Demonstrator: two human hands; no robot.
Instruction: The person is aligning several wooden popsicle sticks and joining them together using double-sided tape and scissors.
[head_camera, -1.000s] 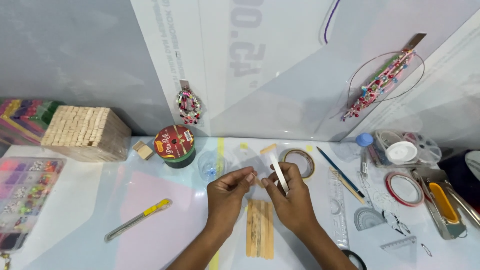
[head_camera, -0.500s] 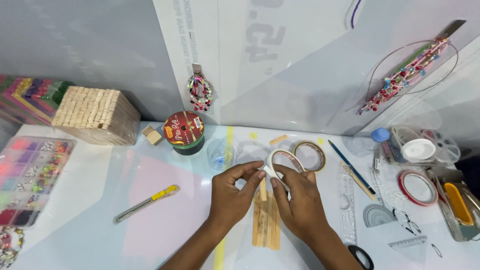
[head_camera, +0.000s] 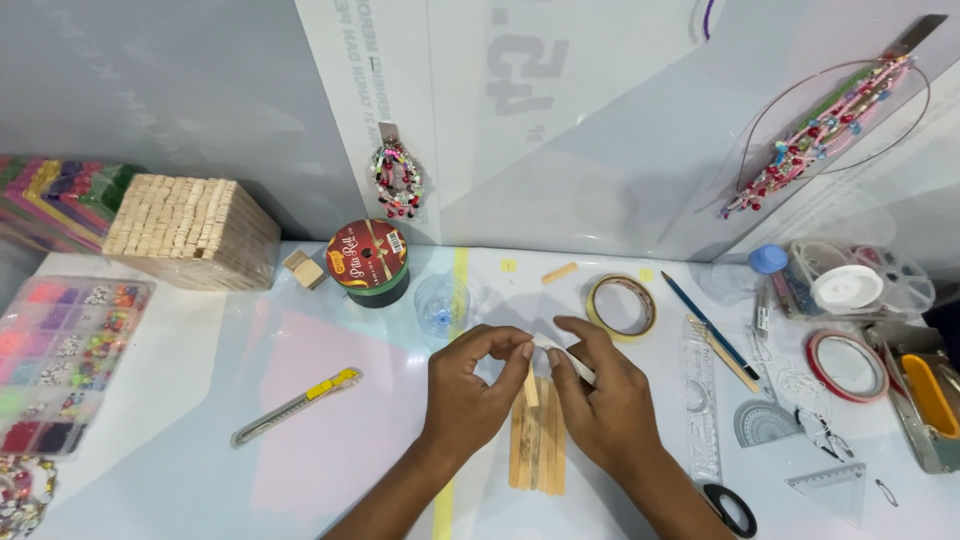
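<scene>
Just above the laid sticks (head_camera: 538, 440), our left hand (head_camera: 470, 385) pinches a short stick (head_camera: 530, 385) while our right hand (head_camera: 605, 400) grips a white strip (head_camera: 570, 362), unattached yet.

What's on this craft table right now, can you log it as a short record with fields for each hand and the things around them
left hand: pinches a short wooden stick piece, upright
right hand: pinches a white strip
under hands: row of flat wooden sticks lying side by side on the table
left of hands: utility knife, bead organiser box
behind hands: ribbon spool, masking tape roll, stack of wooden sticks
right of hands: clear ruler, paintbrush
</scene>
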